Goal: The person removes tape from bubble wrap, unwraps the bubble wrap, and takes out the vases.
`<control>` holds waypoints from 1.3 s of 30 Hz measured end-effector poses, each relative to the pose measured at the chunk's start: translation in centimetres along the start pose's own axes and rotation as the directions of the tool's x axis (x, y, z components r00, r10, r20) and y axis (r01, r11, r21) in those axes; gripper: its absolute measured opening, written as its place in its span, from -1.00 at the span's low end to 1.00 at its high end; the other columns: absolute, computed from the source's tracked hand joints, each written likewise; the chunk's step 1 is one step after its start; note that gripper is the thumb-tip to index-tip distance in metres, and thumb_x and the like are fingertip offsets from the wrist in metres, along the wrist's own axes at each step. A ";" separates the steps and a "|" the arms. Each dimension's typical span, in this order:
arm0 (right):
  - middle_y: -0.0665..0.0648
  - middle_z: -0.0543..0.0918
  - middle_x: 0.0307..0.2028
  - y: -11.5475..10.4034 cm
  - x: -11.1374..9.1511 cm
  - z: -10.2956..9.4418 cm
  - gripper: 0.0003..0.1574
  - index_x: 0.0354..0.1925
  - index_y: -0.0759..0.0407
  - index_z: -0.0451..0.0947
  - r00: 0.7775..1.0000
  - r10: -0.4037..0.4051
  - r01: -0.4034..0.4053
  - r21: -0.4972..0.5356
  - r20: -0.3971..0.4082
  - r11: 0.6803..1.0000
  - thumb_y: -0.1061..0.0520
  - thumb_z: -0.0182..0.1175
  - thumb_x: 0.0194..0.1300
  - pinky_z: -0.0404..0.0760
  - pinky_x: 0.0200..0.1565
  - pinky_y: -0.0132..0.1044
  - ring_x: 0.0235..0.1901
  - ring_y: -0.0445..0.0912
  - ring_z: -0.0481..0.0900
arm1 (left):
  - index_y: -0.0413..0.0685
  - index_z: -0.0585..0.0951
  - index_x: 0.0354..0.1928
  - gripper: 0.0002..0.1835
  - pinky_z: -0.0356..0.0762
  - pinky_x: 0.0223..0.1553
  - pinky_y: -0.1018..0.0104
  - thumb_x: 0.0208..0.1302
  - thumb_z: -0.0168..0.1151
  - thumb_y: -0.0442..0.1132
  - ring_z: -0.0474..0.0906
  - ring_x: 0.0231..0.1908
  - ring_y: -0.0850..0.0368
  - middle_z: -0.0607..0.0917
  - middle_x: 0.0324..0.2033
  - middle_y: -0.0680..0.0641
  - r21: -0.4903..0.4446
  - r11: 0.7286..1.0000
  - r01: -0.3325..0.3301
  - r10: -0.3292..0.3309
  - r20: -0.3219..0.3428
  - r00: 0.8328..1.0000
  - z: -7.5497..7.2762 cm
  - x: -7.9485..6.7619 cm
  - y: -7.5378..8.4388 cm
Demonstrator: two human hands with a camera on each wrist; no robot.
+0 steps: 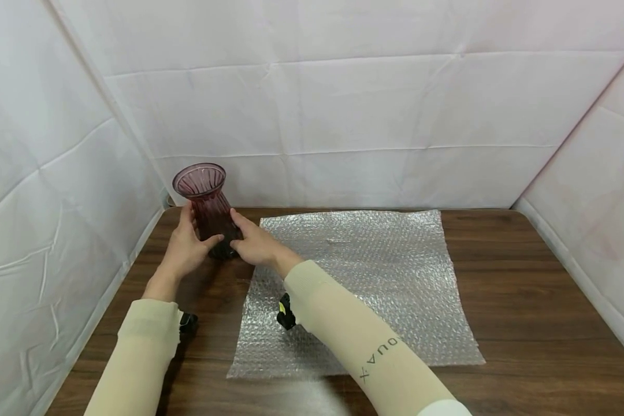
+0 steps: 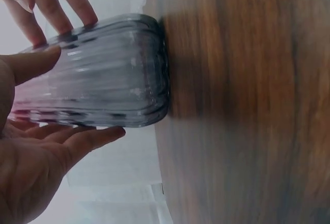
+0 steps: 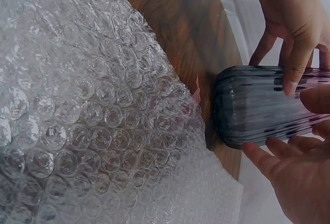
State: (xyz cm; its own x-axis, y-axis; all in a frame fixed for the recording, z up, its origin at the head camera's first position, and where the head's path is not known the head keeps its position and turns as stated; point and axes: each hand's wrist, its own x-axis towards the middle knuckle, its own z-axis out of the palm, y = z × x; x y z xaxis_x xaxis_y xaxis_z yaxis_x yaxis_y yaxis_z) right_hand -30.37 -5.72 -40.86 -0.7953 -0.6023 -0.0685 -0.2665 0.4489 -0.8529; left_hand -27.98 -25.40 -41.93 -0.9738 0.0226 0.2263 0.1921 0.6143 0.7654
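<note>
A ribbed glass vase (image 1: 215,216), purple at its flared rim and greyer toward the base, is at the table's back left corner. It leans slightly in the head view, its base right at the wood. On its left side my left hand (image 1: 185,248) holds it, thumb across the front and fingers round the back, as the left wrist view shows. From the opposite side my right hand (image 1: 260,242) holds the lower body between thumb and fingers. In the right wrist view, the right fingertips (image 3: 256,154) lie along the vase's ribbed wall.
A sheet of bubble wrap (image 1: 374,283) lies flat across the middle of the brown wooden table (image 1: 520,300), under my right forearm. White fabric walls (image 1: 343,110) enclose the table at the back and both sides, the left one close to the vase.
</note>
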 end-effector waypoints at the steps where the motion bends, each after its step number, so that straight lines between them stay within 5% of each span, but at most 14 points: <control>1: -0.06 -0.18 0.68 0.0 0.0 0.0 -0.07 0.69 -0.16 -0.29 1.000 -0.002 0.002 0.001 0.001 1.000 0.16 -0.04 0.64 0.01 0.63 -0.04 0.66 -0.09 -0.14 | -0.18 -0.21 0.64 0.08 0.20 0.47 -0.36 0.35 0.37 -0.34 0.14 0.50 -0.53 0.13 0.54 -0.49 0.011 1.000 -0.003 0.003 -0.007 1.000 0.1 0.0 0.0; 8: 0.01 -0.18 0.69 0.3 0.1 0.0 -0.07 0.69 -0.09 -0.28 1.000 -0.014 0.014 0.022 0.012 1.000 0.21 -0.05 0.63 0.00 0.64 -0.07 0.66 -0.06 -0.14 | -0.10 -0.31 0.67 0.14 0.23 0.45 -0.36 0.38 0.35 -0.31 0.20 0.48 -0.49 0.15 0.55 -0.47 0.073 0.997 0.017 -0.014 -0.042 0.999 0.8 -0.4 0.4; 17: 0.06 -0.10 0.68 0.5 0.2 0.1 -0.09 0.69 -0.01 -0.27 0.998 -0.053 0.051 0.069 0.022 0.996 0.30 -0.08 0.61 0.32 0.53 -0.08 0.59 0.08 0.16 | -0.08 -0.39 0.66 0.14 0.19 0.48 -0.33 0.43 0.30 -0.27 0.19 0.50 -0.44 0.17 0.54 -0.49 0.118 0.991 0.062 -0.050 -0.099 0.994 1.4 -1.1 0.8; 24: 0.13 -0.02 0.66 0.6 0.0 -0.1 -0.10 0.68 0.06 -0.20 0.998 -0.064 0.063 0.077 0.011 0.995 0.33 -0.06 0.58 0.38 0.49 -0.15 0.55 0.06 0.25 | -0.06 -0.38 0.67 0.13 0.18 0.47 -0.35 0.43 0.29 -0.26 0.20 0.49 -0.44 0.18 0.53 -0.48 0.113 0.992 0.052 -0.041 -0.093 0.995 1.5 -1.5 0.7; 33: 0.19 0.15 0.61 1.6 -1.3 -0.9 -0.17 0.68 0.06 -0.10 0.996 -0.093 0.093 0.053 0.003 0.994 0.15 0.00 0.63 0.46 0.44 -0.09 0.51 0.08 0.34 | -0.07 -0.40 0.66 0.15 0.13 0.48 -0.40 0.44 0.30 -0.18 0.08 0.55 -0.42 0.00 0.61 -0.41 0.109 0.993 0.045 -0.039 -0.054 0.998 1.4 -2.7 1.5; 39: 0.17 0.13 0.62 2.4 -3.1 -1.6 -0.17 0.67 0.03 -0.03 0.994 -0.101 0.099 -0.063 -0.037 0.993 -0.05 0.02 0.63 0.31 0.52 0.06 0.56 0.13 0.23 | -0.15 -0.34 0.66 0.13 0.09 0.49 -0.41 0.44 0.31 -0.12 -0.03 0.58 -0.43 -0.10 0.63 -0.39 0.126 0.992 0.029 -0.022 -0.056 0.998 2.0 -4.0 2.2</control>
State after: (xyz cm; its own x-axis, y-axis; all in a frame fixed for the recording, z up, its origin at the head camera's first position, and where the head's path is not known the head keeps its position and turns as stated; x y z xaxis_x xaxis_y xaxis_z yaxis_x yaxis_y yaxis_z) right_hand -29.48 -1.69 -41.88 -0.7838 -0.6198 0.0377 -0.3776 0.4275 -0.8213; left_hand -23.89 -22.60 -42.38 -0.9696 -0.0352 0.2423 0.1467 0.7089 0.6899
